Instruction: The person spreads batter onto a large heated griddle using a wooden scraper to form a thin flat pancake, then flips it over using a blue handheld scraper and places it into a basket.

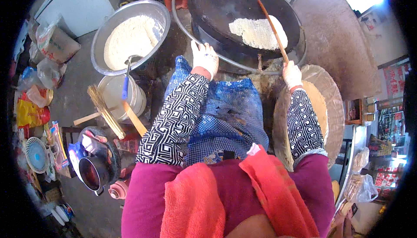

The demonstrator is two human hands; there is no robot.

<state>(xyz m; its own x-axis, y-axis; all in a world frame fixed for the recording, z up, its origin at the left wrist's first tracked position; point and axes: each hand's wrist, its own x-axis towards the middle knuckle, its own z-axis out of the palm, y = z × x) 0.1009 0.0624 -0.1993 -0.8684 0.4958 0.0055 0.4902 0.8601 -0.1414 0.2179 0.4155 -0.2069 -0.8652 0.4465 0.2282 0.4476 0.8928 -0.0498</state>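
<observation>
My right hand point(292, 73), in a pale glove, is closed round the end of a long thin wooden stick point(273, 29). The stick slants over a patch of pale batter point(254, 33) spread on the right side of a large round black griddle point(213, 7). My left hand point(205, 59), also gloved, rests at the near left of the griddle with its fingers curled over the metal ring point(178, 18) that surrounds it. Left of that hand stands a wide metal basin point(99, 59) of thick pale batter point(130, 38), with a blue-handled ladle point(125, 88) leaning in it.
Below the basin is a white bucket point(140, 101) with a straw brush point(102, 105) across it. A dark pot point(91, 175) stands lower left. Close by my right forearm is a large round shallow container point(332, 107) holding a tan flat layer. Bags point(56, 42) crowd the left side.
</observation>
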